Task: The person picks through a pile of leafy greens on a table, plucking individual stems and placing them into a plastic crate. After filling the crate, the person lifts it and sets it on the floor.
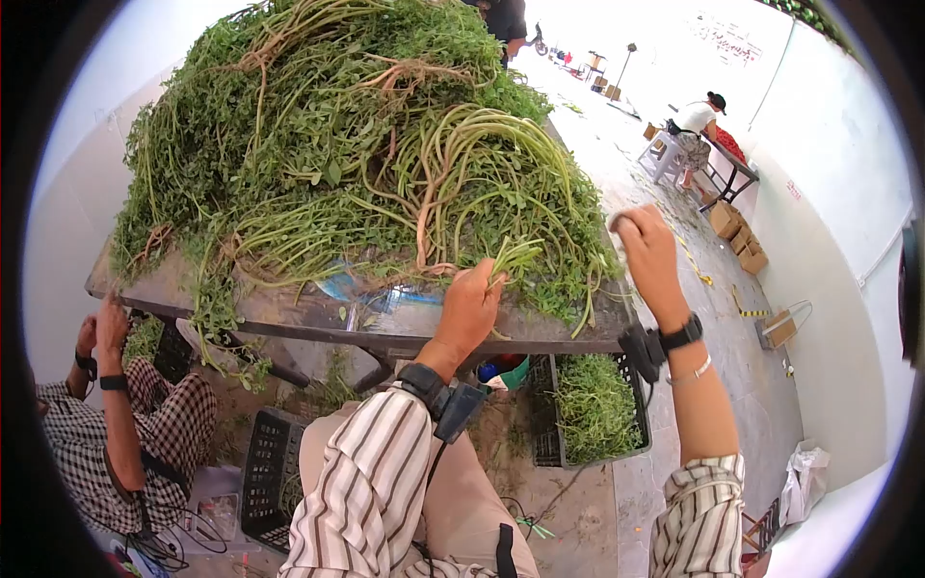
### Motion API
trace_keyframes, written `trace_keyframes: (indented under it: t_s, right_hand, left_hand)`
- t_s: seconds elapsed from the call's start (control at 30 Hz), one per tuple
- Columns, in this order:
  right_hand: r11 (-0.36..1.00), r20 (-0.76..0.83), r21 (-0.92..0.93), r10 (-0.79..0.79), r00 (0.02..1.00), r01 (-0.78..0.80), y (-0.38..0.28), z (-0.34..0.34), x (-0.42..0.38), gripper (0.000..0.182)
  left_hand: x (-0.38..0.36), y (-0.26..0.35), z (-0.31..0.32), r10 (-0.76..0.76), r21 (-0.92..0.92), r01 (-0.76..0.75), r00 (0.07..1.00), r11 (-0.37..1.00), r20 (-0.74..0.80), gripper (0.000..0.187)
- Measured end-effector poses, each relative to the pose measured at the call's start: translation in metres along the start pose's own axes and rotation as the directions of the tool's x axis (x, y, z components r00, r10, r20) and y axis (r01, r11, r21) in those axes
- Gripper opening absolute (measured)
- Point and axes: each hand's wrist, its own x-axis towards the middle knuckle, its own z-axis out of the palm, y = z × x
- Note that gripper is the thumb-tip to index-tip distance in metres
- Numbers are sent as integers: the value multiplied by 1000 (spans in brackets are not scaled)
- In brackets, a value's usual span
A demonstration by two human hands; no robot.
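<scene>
My left hand is closed around a small bunch of green stems at the table's near edge. The cut-looking ends of the stems stick out past my fingers. To the right, my right hand is raised beyond the table's corner, fingers curled in. A pale edge shows at those fingers, too small to name. In front of both hands a big heap of leafy green plants with long stems and brownish roots covers most of the table.
Below the table, a black crate holds cut greens; another black crate stands near my legs. At left sits a co-worker in checks. Farther right, a seated person works at a table with red produce, near cardboard boxes.
</scene>
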Motion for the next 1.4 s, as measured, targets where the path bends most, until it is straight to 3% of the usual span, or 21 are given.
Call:
trace_keyframes:
  t_s: [0.1,0.3,0.37,0.5,0.57,0.63,0.7,0.8,0.83,0.87,0.93,0.97,1.03,1.1,1.2,1.23,1.27,1.3,1.33,1.37,1.4]
  right_hand:
    - [996,-10,-67,54,998,-55,3,-27,-41,17]
    - [943,-9,-124,310,951,-309,58,-66,-139,17]
    - [847,158,-408,433,887,-341,82,-71,-168,17]
    - [901,100,-380,266,959,-210,94,-60,-178,19]
    - [930,129,-174,349,928,-325,57,-53,-143,21]
    - [961,157,17,269,950,-275,34,-38,-116,24]
    - [967,222,96,212,952,-238,18,-17,-92,26]
    - [973,209,218,29,977,-76,-2,25,-62,35]
    - [972,176,233,-69,982,26,-1,42,-55,42]
    - [970,168,240,-76,983,33,-1,58,-51,42]
    - [934,298,349,-35,954,-75,-8,82,-41,56]
    - [932,291,357,-43,956,-66,-14,84,-35,56]
    - [739,626,443,149,765,-507,-26,83,-24,59]
    - [705,634,467,154,758,-533,-19,95,-20,52]
    - [724,552,490,173,816,-485,-15,92,-21,25]
    - [726,554,484,177,813,-488,-11,90,-22,25]
    - [915,379,359,36,925,-183,-6,86,-23,23]
    - [980,232,152,-162,959,129,-3,84,-25,22]
    - [980,181,183,-114,977,80,-8,77,-24,21]
    - [981,188,177,-108,976,75,-3,74,-23,21]
    - [971,107,239,5,994,-30,7,69,-19,19]
  left_hand:
    - [-1,2,-2,17,20,-16,1000,1000,-7,17]
    - [0,-1,0,20,-1,-20,1000,1000,-4,17]
    - [1,-4,1,-45,-82,49,998,995,48,18]
    - [2,-9,1,-56,-114,63,997,992,62,19]
    - [0,-9,3,-34,-104,37,999,994,34,18]
    - [0,-21,8,-5,-91,7,1000,996,27,20]
    - [1,-23,8,29,-75,-27,999,997,23,22]
    - [1,-5,-4,-115,-87,127,985,988,128,25]
    - [2,-4,-4,-107,-81,118,986,990,124,25]
    - [2,-6,-2,-94,-84,103,989,991,112,25]
    - [2,-10,-1,-44,-71,50,995,996,86,25]
    - [1,-11,-1,-39,-62,44,996,997,80,25]
    - [1,-9,0,-44,-111,54,995,992,87,26]
    - [1,-3,-2,-82,-119,93,992,989,95,24]
    - [-2,-5,1,-89,-110,96,994,989,66,14]
    - [0,-3,1,-92,-115,99,993,988,67,14]
    - [0,-1,0,-73,-97,79,995,992,71,15]
    - [0,0,-2,-53,-80,59,996,995,77,15]
    - [1,2,-4,4,1,-4,996,1000,85,15]
    - [0,0,-2,0,-6,1,996,1000,88,15]
    - [0,-2,0,-6,-45,8,999,999,42,14]
